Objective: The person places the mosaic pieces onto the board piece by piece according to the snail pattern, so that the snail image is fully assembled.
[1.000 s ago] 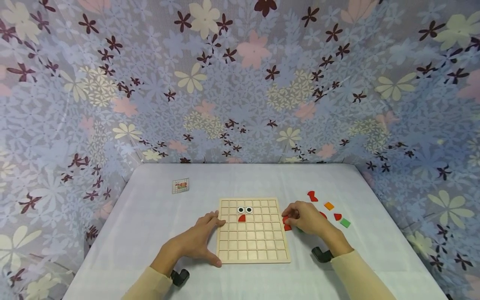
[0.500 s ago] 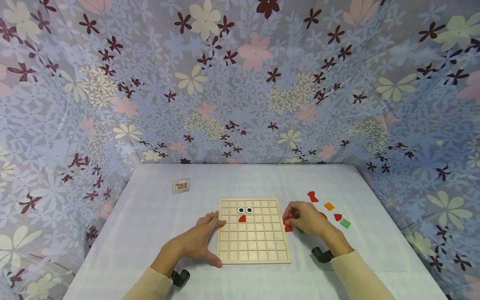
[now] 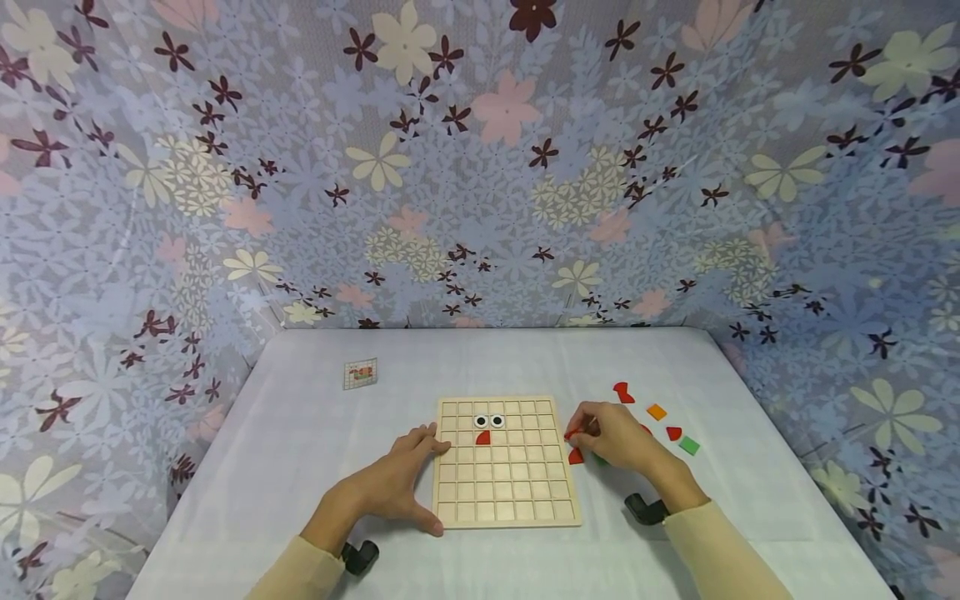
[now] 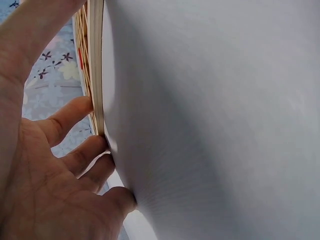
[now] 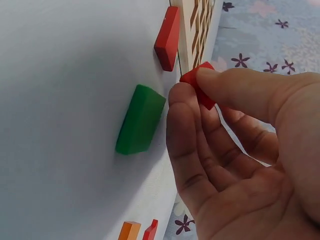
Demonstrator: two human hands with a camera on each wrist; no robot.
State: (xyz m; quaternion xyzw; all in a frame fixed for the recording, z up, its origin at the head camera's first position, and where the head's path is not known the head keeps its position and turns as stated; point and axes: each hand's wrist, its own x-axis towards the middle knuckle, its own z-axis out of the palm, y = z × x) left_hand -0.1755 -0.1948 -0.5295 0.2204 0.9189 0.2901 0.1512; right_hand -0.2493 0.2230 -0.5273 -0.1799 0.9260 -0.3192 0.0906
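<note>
A pale wooden grid board [image 3: 506,475] lies in front of me, holding two round eye tiles [image 3: 481,422] and a red quarter-circle tile [image 3: 483,437]. Along its left edge my left hand [image 3: 386,479] is spread, thumb at the near corner. In the left wrist view, fingertips touch the board's side [image 4: 97,65]. Just off the right edge, my right hand [image 3: 618,437] pinches a small red tile [image 5: 204,98] between thumb and fingers. Below that hand lie another red tile [image 3: 576,456] by the board and a green block [image 5: 142,117], mostly hidden in the head view.
To the right lie a red tile with curved-in sides [image 3: 623,392], an orange square [image 3: 657,412], a red rounded tile [image 3: 674,433] and a green square [image 3: 689,446]. At the back left is a small picture card [image 3: 360,373]. Flowered cloth [image 3: 480,208] surrounds the white table.
The red tile in my right fingertips has tilted nearly edge-on and come apart from the red tile below it. My left hand and the board stay where they were.
</note>
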